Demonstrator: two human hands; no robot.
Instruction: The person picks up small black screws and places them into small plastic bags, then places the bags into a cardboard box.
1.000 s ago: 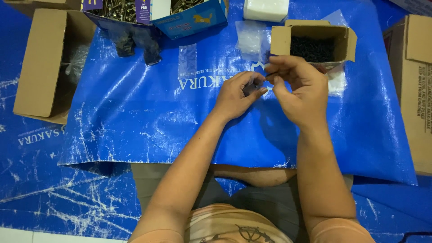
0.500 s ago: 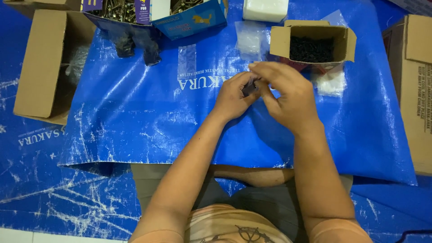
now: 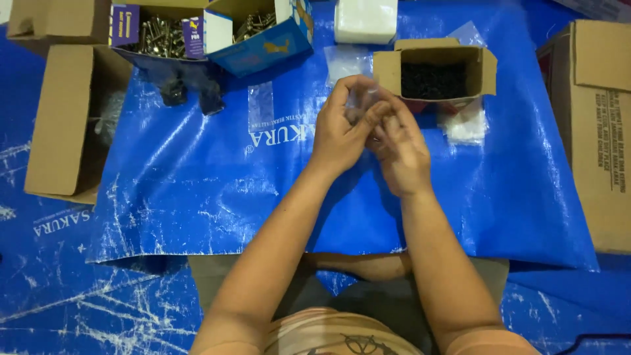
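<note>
**Two hands close over a small clear bag above the blue tarp**

Nearest to me are the person's forearms, reaching out from the lap over the blue plastic tarp (image 3: pixel 197 177). They meet mid-sheet, where the left hand (image 3: pixel 340 128) and right hand (image 3: pixel 399 152) are pressed together, fingers interlocked around something small. It looks like a small clear plastic bag (image 3: pixel 365 98), a thin glint showing just above the fingertips; what is inside, if anything, I cannot make out. Both hands are curled and pinching, the left one's fingers raised over the right's.

I'd judge that bag to be nearly weightless, limp and slick, liable to crumple or slip; it is best taken by its open edge between thumb and forefinger, as the fingers seem to be doing.

Just beyond the hands stands an open cardboard box of black screws (image 3: pixel 434 79), with loose clear bags (image 3: pixel 465 126) lying beside it on the tarp. Farther still is a white packet (image 3: pixel 365 20) and, to the left, blue boxes of brass-coloured screws (image 3: pixel 197 33). Plain cartons (image 3: pixel 62 118) flank both edges.
</note>
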